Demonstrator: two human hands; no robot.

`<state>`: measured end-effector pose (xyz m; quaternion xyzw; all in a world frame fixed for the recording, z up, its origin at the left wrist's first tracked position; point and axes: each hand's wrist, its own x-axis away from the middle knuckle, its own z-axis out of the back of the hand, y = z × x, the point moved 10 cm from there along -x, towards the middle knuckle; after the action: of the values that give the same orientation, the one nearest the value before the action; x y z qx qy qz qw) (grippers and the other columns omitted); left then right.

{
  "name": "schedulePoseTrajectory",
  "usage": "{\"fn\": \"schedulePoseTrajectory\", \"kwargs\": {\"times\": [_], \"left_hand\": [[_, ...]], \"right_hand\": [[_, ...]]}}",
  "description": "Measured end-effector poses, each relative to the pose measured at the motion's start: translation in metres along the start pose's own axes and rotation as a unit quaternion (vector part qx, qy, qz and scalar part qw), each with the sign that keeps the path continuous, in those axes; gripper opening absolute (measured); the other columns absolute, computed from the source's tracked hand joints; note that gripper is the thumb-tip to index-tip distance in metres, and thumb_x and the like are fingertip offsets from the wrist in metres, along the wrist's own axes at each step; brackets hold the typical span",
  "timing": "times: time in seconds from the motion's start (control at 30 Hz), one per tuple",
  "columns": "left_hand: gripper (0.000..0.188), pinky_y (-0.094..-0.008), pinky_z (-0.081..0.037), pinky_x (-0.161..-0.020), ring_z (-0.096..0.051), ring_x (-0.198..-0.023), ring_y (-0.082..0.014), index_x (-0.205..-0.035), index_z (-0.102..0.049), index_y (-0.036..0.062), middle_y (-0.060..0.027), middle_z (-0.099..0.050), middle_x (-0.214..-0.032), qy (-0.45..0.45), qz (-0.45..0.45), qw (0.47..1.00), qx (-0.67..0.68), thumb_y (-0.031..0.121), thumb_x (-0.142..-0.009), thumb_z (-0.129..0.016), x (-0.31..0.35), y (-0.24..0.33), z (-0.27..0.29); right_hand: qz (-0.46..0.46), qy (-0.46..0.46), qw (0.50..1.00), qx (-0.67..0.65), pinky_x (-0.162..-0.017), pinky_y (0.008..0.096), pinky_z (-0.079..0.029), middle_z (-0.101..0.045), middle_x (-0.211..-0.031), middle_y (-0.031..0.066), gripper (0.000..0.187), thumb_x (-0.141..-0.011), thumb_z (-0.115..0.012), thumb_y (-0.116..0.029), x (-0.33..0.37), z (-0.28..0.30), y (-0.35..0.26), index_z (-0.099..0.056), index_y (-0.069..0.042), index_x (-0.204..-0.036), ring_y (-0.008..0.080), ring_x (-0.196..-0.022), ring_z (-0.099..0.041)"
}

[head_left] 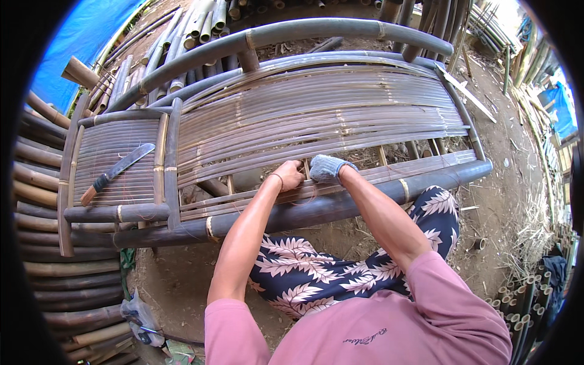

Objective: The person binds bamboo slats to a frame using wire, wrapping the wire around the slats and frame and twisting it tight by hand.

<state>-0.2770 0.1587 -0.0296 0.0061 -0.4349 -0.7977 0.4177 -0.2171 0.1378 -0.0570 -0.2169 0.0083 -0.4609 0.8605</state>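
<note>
A long dark bamboo bench frame [286,214] lies in front of me, its bed laid with thin bamboo slats [292,115]. Bare, with a thin band at the wrist, my left hand [291,174] is closed at the front slats, by the open gap in the bed. Whatever its fingers pinch is hidden. My right hand [331,168] wears a grey-blue knit glove and rests right beside the left, over the same front slats; its fingertips are turned away from sight. Thin reddish strings [313,194] trail near the hands.
A large knife [118,173] with a wooden handle lies on the slatted end panel at left. Bamboo poles [73,267] are stacked along the left, with more poles [201,24] behind the bench. A plastic bag [141,319] sits at lower left. Cut bamboo ends [517,304] stand at right.
</note>
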Motion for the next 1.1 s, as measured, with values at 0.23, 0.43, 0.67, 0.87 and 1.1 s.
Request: {"fn": "schedulePoseTrajectory", "kwargs": {"times": [0.23,0.43,0.67,0.87,1.1], "left_hand": [[0.022,-0.0302,-0.05,-0.072,-0.063,-0.076,-0.0142,-0.092,-0.073,-0.0011,-0.0091,-0.071,-0.078,0.06,0.109,0.989,0.084,0.019,-0.083,-0.069,0.047,-0.014,0.041],[0.023,-0.0255,-0.043,-0.068,-0.051,-0.074,-0.0083,-0.087,-0.072,0.0,0.0031,-0.062,-0.076,-0.064,0.037,0.944,0.321,0.023,-0.087,-0.072,0.065,0.035,0.033],[0.047,-0.0316,-0.051,-0.082,-0.058,-0.103,-0.0214,-0.126,-0.057,-0.0014,-0.0137,-0.049,-0.135,0.138,-0.191,0.966,0.103,0.02,-0.086,-0.068,0.11,0.118,0.054],[0.011,-0.0349,-0.052,-0.064,-0.059,-0.076,-0.0228,-0.086,-0.057,0.0095,-0.0061,-0.054,-0.081,0.108,-0.465,0.878,0.039,0.015,-0.079,-0.065,0.194,0.261,-0.026],[0.012,-0.0354,-0.052,-0.071,-0.06,-0.082,-0.0249,-0.087,-0.058,0.0042,-0.0085,-0.059,-0.091,0.145,-0.496,0.854,0.057,0.011,-0.079,-0.064,0.224,0.265,-0.008]], "right_hand": [[-0.246,0.16,0.955,-0.041,-0.086,0.0426,-0.052,-0.069,-0.103,0.0146,0.03,-0.084,-0.064,-0.029,0.081,0.117,-0.029,-0.07,-0.008,-0.104,0.0331,-0.093,-0.066],[-0.072,0.237,0.954,-0.17,-0.094,0.0424,-0.048,-0.067,-0.112,0.0126,0.031,-0.084,-0.07,-0.031,0.085,0.119,-0.076,-0.071,-0.013,-0.108,0.0301,-0.109,-0.061],[0.079,0.317,0.858,-0.396,-0.073,0.0347,-0.053,-0.068,-0.083,0.0065,0.022,-0.094,-0.062,-0.024,0.269,0.233,-0.126,-0.07,-0.004,-0.097,0.0186,-0.078,-0.066],[-0.214,0.606,0.533,-0.55,-0.071,0.026,-0.048,-0.06,-0.075,0.003,0.02,-0.101,-0.044,-0.015,0.384,0.215,0.003,-0.063,-0.008,-0.103,0.0129,-0.066,-0.057],[-0.066,0.061,0.971,-0.22,-0.066,0.0351,-0.056,-0.068,-0.091,0.0085,0.019,-0.085,-0.064,-0.014,0.115,0.12,-0.114,-0.065,-0.007,-0.103,0.024,-0.083,-0.068]]}}
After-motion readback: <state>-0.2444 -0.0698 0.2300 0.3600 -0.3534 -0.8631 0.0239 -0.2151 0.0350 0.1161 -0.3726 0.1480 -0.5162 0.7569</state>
